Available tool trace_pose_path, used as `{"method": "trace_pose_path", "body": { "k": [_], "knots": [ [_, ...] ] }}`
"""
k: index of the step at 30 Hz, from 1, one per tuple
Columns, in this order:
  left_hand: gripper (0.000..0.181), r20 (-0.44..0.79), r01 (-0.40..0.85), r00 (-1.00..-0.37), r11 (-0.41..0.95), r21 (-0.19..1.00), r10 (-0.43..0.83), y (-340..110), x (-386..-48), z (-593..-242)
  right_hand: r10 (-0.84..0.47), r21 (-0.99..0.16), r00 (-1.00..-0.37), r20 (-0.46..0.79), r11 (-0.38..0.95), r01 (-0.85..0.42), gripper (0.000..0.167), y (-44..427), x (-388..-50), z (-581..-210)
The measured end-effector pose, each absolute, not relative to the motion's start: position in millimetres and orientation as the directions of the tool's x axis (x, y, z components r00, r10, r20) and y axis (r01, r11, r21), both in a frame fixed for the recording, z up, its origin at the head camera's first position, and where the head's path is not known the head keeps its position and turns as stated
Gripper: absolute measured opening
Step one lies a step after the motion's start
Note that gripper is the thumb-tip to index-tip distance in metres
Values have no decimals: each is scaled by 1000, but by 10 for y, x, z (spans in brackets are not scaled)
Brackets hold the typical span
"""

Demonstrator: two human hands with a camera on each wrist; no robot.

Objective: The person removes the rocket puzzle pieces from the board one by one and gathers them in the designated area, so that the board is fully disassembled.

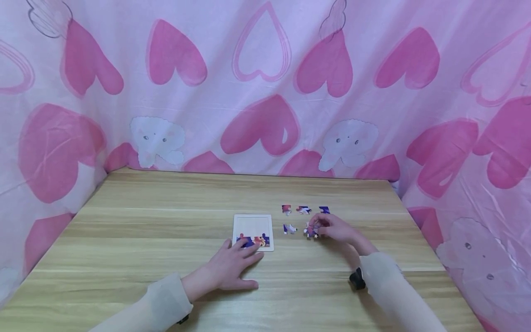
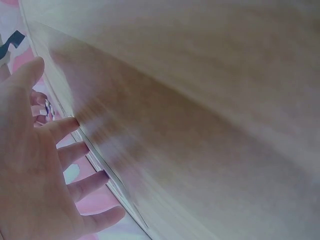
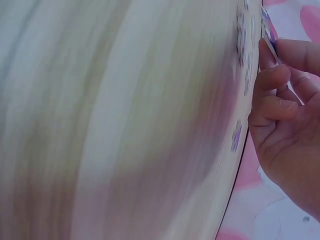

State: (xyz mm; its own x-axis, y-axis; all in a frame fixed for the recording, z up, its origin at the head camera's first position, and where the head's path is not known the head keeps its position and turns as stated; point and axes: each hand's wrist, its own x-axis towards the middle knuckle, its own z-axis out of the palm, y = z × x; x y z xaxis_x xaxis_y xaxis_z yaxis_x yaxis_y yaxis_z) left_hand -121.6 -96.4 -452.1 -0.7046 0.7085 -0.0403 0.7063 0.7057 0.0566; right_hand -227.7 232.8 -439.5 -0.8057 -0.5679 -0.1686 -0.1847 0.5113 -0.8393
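Note:
A white square puzzle tray (image 1: 236,223) lies on the table, with a row of joined jigsaw pieces (image 1: 265,240) along its near side. My left hand (image 1: 232,267) has its fingers spread, the fingertips resting at the tray's near edge. In the left wrist view, those fingers (image 2: 70,155) are fairly straight and hold nothing. To the right of the tray, my right hand (image 1: 335,228) pinches a purple jigsaw piece (image 1: 309,230) between thumb and fingers. From the right wrist view, the piece (image 3: 270,47) appears thin and edge-on, partly hidden by the fingertips.
Several loose jigsaw pieces lie nearby: a red one (image 1: 286,210), a purple-white one (image 1: 304,210), a dark blue one (image 1: 324,210) and another (image 1: 290,229). The wooden table (image 1: 145,216) meets a pink heart-patterned cloth (image 1: 257,115) at its back and sides.

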Motion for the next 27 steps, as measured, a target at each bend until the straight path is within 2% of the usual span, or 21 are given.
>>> {"method": "trace_pose_path", "body": {
  "k": [6,18,27],
  "knots": [
    [72,-46,705,-705,707,57,707,-959,-1211,-4501,-556,-851,-817,-150,494,-180,20,2500,-2292,-4416],
    [71,-51,705,-705,706,65,708,-951,-1202,-4484,-479,-827,-856,-193,549,-120,21,2754,-2380,-4500],
    [71,-45,706,-705,706,56,708,-949,-1202,-4482,-440,-801,-876,-196,587,-116,17,2740,-2381,-4416]
  ]
}}
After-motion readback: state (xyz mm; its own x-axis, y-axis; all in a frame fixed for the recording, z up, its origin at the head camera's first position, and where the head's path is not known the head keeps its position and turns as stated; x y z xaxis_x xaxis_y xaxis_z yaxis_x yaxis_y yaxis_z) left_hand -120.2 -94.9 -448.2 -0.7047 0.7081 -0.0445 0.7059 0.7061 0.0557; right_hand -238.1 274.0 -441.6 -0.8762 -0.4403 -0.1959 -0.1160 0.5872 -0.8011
